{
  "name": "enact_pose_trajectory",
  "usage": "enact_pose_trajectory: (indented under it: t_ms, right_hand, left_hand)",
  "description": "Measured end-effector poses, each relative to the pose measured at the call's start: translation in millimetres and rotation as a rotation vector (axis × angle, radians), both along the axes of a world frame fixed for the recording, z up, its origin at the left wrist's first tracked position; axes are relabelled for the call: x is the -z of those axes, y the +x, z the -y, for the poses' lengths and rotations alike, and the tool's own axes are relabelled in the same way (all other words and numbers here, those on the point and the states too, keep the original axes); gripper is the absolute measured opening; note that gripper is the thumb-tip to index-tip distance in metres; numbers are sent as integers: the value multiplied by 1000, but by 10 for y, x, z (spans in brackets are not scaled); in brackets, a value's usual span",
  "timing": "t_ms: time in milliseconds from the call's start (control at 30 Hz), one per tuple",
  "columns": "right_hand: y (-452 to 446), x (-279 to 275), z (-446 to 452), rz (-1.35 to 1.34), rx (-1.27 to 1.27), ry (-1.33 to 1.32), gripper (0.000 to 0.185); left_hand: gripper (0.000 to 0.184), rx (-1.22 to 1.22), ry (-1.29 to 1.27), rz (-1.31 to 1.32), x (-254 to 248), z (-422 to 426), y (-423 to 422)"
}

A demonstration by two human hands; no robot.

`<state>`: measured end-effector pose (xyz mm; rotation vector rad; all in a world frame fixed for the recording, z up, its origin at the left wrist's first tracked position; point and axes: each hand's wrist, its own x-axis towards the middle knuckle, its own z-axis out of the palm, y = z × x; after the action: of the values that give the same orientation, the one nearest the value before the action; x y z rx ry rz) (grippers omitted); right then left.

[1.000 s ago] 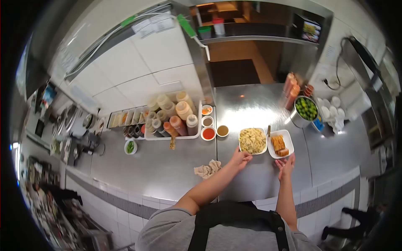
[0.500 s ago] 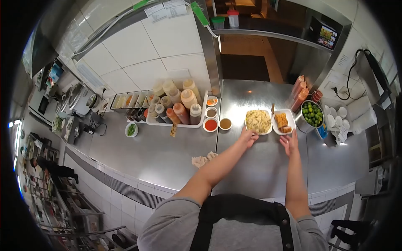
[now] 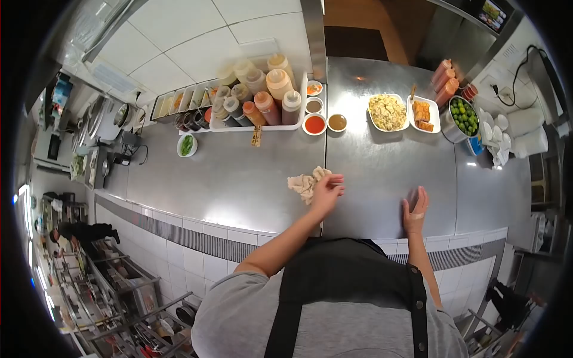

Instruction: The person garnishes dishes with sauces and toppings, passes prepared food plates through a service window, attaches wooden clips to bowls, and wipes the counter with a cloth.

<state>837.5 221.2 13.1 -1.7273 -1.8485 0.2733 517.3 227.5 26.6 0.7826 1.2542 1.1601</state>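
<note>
My left hand [image 3: 327, 194] is over the near part of the counter, its fingers loosely bent and apart, pointing right. It overlaps the right edge of a crumpled beige cloth [image 3: 303, 184]; whether it touches the cloth I cannot tell. My right hand [image 3: 415, 211] is open above the steel near the front edge, holding nothing. Farther back, beyond both hands, stand a white dish of fried rice [image 3: 388, 113] and, right of it, a white dish of browned, sliced food [image 3: 422, 113] with a small utensil at its upper left corner.
A white bin [image 3: 256, 127] of sauce bottles stands at the back left. Small sauce bowls [image 3: 314, 124] line its right side. A bowl of chopped greens [image 3: 187, 145] sits farther left. A metal pot of green limes [image 3: 463, 117] and red bottles [image 3: 444, 83] are at the right.
Both hands have left the two dishes and drawn back toward me. My left hand has come to the cloth. The dishes stay on the counter, and the view has tilted downward.
</note>
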Motion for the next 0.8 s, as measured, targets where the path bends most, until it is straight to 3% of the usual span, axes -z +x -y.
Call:
enact_pose_trajectory:
  t_ms: [133,233,367,467,633,700,800]
  right_hand:
    - [-132,-31,154,2,44,27,61]
    - [-199,10,120,14,134,36,60]
    - [-357,3,171,45,281,-38,58]
    - [-570,69,400,112,382,-19,57]
    - [-1045,300,1315,90,464,147,68]
    - [-1289,474,1967,117,578,-25,74]
    - [-1520,1074,3286,20,762,-627,72]
  left_hand:
    - [25,-88,92,-250,-110,303,-492]
    - [26,55,190,-495,-253,316,-737]
    - [31,480,194,-657,-297,352,-901]
    - [38,512,458,-821,-28,462,-871]
    - [67,688,588,-1154,-90,738,-775]
    - [77,693,589,-1236,-41,770,-747]
    - [90,630,537,-1386,42,649,-734]
